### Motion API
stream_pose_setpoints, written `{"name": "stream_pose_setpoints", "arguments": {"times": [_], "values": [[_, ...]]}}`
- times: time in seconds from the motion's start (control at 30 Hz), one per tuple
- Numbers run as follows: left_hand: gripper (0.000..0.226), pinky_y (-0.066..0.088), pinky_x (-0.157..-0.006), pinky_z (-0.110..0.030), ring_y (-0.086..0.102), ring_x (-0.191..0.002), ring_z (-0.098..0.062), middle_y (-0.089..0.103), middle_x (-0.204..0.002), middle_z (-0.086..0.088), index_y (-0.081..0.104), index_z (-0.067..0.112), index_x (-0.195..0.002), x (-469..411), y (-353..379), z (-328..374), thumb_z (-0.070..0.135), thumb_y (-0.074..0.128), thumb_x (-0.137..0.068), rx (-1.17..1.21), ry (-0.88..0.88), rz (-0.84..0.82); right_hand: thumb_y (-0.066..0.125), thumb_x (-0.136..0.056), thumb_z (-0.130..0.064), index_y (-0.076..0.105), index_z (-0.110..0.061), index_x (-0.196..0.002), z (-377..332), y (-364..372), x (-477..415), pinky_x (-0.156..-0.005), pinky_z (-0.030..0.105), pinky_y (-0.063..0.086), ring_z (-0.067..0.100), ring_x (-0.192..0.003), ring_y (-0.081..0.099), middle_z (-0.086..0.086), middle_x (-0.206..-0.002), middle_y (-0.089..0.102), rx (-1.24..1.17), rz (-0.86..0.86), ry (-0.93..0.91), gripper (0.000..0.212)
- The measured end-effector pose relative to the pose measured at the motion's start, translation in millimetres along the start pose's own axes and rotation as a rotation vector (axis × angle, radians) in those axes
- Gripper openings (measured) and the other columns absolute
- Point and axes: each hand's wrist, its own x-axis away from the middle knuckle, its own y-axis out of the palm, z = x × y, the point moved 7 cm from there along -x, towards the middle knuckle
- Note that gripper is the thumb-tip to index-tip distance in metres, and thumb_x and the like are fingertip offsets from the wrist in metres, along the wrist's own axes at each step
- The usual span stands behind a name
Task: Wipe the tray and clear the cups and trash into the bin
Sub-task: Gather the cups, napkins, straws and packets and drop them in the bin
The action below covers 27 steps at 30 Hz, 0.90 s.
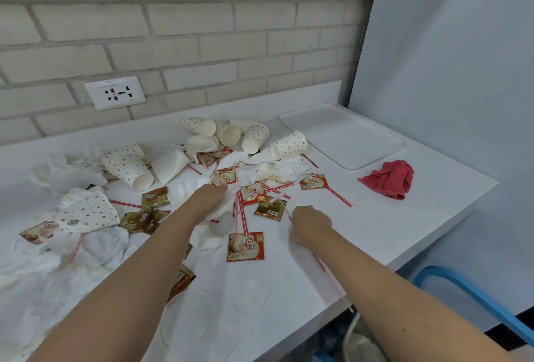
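1. Blue-rimmed bin [474,295] is seen lowest right, under the counter [375,231].
2. Right hand [310,224] is curled round a striped straw [332,283].
3. Left hand [209,197] is laid on tissues [187,188]; its grip cannot be told.
4. Cups [289,144] are tipped behind; tray [341,136] is set far right.

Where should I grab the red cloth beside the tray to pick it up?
Pinch the raised folds at the middle of the red cloth, coming down from above. It lies crumpled in a heap on the counter, apart from the tray, with nothing on it. The right hand is nearer.
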Motion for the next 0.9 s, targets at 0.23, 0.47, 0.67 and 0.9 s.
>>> {"name": "stream_pose_setpoints", "arguments": {"times": [0.23,0.47,0.67,0.9], "values": [[0.057,0.033,-0.107,-0.034,0.041,-0.131,-0.027,0.044,-0.143,-0.013,0.043,0.004,-0.137,5.9,31.0,13.4,0.045,0.030,-0.099,-0.447,0.028,-0.168,0.041,-0.093,0.001,0.054,-0.006,-0.126,7.5,9.4,3.8,-0.084,0.026,0.045,0.023,-0.115,0.057,0.007,-0.125,0.057,-0.023,0.031,0.052,0.037],[0.037,0.043,-0.100,-0.034,0.052,-0.118,-0.024,0.055,-0.127,-0.008,0.051,0.007,-0.126,-3.4,42.5,24.0,0.025,0.045,-0.094,-0.645,0.121,-0.153,0.042,-0.092,-0.004,0.050,-0.005,-0.119,25.2,-9.3,12.9,-0.058,0.024,0.036,0.020,-0.084,0.048,0.008,-0.101,0.056,-0.163,0.111,0.093,0.028],[0.038,0.041,-0.096,-0.028,0.051,-0.120,-0.024,0.055,-0.129,-0.011,0.051,0.002,-0.125,-3.8,34.8,20.2,0.025,0.044,-0.096,-0.625,0.154,-0.136,0.041,-0.095,-0.011,0.040,-0.010,-0.095,32.4,-17.4,25.5,-0.049,0.022,0.026,0.017,-0.073,0.046,-0.001,-0.077,0.042,-0.276,0.124,0.040,0.001],[0.041,0.034,-0.103,-0.032,0.042,-0.128,-0.028,0.042,-0.140,-0.017,0.041,-0.002,-0.134,13.4,5.1,18.0,0.022,0.032,-0.102,-0.338,0.126,-0.111,0.044,-0.093,-0.013,0.054,-0.004,-0.105,50.3,-35.1,32.6,-0.062,0.024,0.036,0.024,-0.083,0.052,0.014,-0.105,0.059,-0.677,0.224,0.028,0.018]]}}
